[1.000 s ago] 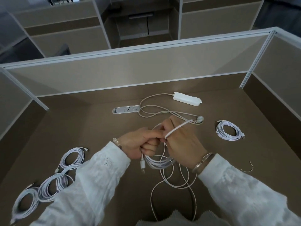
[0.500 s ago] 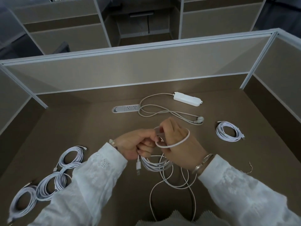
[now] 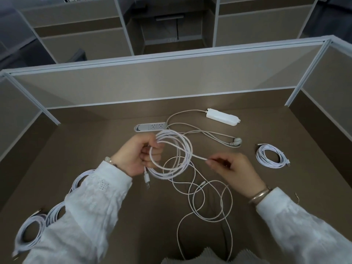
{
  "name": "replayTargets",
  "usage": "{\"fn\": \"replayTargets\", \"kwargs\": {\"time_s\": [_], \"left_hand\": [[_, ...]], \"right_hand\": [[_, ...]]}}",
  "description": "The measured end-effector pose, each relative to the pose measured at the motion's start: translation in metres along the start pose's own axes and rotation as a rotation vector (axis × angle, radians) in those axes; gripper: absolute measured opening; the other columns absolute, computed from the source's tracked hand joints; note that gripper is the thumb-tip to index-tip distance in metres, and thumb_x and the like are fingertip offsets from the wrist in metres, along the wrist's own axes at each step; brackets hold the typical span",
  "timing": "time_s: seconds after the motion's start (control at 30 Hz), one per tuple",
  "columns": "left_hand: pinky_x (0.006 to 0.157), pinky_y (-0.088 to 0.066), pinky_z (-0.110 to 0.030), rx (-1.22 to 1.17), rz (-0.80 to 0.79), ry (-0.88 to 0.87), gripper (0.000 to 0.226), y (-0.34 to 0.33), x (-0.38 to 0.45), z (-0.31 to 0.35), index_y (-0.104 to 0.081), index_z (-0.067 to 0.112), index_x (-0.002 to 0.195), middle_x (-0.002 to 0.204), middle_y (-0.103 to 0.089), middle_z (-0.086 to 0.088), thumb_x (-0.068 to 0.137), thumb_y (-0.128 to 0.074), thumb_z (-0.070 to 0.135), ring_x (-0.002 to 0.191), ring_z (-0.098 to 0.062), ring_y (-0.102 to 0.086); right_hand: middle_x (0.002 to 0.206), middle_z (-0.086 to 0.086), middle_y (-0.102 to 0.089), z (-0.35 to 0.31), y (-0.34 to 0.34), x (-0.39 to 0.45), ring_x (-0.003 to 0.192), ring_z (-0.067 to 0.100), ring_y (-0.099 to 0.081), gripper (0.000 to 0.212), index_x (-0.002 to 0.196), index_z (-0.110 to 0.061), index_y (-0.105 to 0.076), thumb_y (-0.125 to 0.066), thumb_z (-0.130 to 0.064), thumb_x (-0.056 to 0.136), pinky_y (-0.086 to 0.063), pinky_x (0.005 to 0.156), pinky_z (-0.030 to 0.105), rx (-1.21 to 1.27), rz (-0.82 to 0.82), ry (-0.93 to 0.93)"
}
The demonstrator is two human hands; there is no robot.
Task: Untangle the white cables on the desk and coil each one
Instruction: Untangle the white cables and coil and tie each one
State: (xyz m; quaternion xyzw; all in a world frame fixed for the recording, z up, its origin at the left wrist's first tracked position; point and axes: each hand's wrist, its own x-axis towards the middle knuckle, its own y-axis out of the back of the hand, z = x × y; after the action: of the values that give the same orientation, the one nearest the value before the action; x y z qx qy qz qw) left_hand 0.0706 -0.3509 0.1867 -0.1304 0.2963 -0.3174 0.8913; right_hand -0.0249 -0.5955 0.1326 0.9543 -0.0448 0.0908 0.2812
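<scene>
Both hands on cable (half-coiled)

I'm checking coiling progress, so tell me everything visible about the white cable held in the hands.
The white cable is thin, looks braided, and is partly wound into several round loops. The left hand grips those loops at their left side, held above the desk; a USB plug dangles below it. The right hand pinches a straight run leading off the coil. The rest trails in loose loops on the desk.

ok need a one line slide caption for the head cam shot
Left hand holds a half-wound white cable coil while the right hand pinches its loose run above the desk.
</scene>
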Motion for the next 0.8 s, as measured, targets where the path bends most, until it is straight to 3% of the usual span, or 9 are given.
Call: {"fn": "replayTargets", "kwargs": {"time_s": [0.1,0.23,0.37,0.47,0.53,0.7,0.8], "left_hand": [[0.04,-0.004,-0.02,0.118,-0.021,0.054,0.031,-0.001,-0.001,-0.003,-0.035,0.024,0.045,0.044,-0.018,0.011,0.053,-0.064,0.016,0.041,-0.008,-0.006],[0.042,-0.006,-0.018,0.27,-0.067,0.036,0.034,-0.014,0.0,-0.009,-0.034,0.026,0.047,0.044,-0.021,0.011,0.061,-0.065,0.022,0.038,-0.004,-0.012],[0.039,-0.008,-0.017,0.283,-0.007,-0.029,0.036,-0.02,0.003,-0.01,-0.041,0.025,0.049,0.045,-0.02,0.011,0.063,-0.073,0.027,0.037,-0.004,-0.012],[0.04,-0.01,-0.02,0.186,-0.025,-0.06,0.037,-0.025,0.006,-0.016,-0.039,0.023,0.062,0.05,-0.019,0.008,0.067,-0.076,0.023,0.041,-0.007,-0.012],[0.039,-0.012,-0.019,0.167,-0.027,-0.046,0.044,-0.029,0.008,-0.02,-0.031,0.023,0.067,0.054,-0.015,0.005,0.07,-0.075,0.023,0.044,-0.008,-0.01],[0.037,-0.016,-0.017,0.132,0.015,-0.017,0.045,-0.036,0.009,-0.021,-0.034,0.022,0.057,0.054,-0.013,0.006,0.089,-0.063,0.034,0.04,-0.006,-0.014],[0.037,-0.015,-0.017,0.156,0.019,0.005,0.047,-0.038,0.007,-0.017,-0.028,0.023,0.054,0.052,-0.015,0.006,0.089,-0.051,0.045,0.042,-0.008,-0.012]], "right_hand": [[0.075,-0.009,-0.07,-0.008,0.01,0.005,0.069,0.016,-0.064,0.006,0.081,-0.027,-0.073,-0.072,-0.021,0.082,-0.052,0.07,0.033,0.024,-0.011,0.027],[0.072,-0.014,-0.069,-0.027,0.012,0.011,0.063,0.009,-0.06,0.008,0.078,-0.023,-0.074,-0.073,-0.015,0.081,-0.047,0.064,0.02,0.008,0.016,0.082],[0.062,-0.017,-0.064,-0.035,0.004,0.011,0.055,0.0,-0.053,0.013,0.076,-0.019,-0.072,-0.067,-0.012,0.084,-0.04,0.058,0.01,0.14,0.076,-0.011],[0.066,0.001,-0.068,-0.039,-0.009,0.009,0.058,0.005,-0.055,0.013,0.076,-0.013,-0.072,-0.064,-0.009,0.086,-0.045,0.06,0.014,0.395,0.162,-0.161],[0.068,0.007,-0.069,-0.039,-0.016,0.008,0.058,0.008,-0.057,0.012,0.079,-0.009,-0.072,-0.063,-0.009,0.087,-0.047,0.06,0.016,0.429,0.263,-0.192],[0.066,0.004,-0.066,-0.04,-0.031,0.004,0.059,0.008,-0.056,0.014,0.078,-0.009,-0.067,-0.061,-0.013,0.09,-0.047,0.059,0.021,0.47,0.357,-0.178],[0.064,-0.007,-0.059,-0.041,-0.028,0.005,0.059,0.005,-0.051,0.019,0.079,-0.015,-0.063,-0.059,-0.029,0.09,-0.042,0.059,0.023,0.558,0.308,-0.229]]}}
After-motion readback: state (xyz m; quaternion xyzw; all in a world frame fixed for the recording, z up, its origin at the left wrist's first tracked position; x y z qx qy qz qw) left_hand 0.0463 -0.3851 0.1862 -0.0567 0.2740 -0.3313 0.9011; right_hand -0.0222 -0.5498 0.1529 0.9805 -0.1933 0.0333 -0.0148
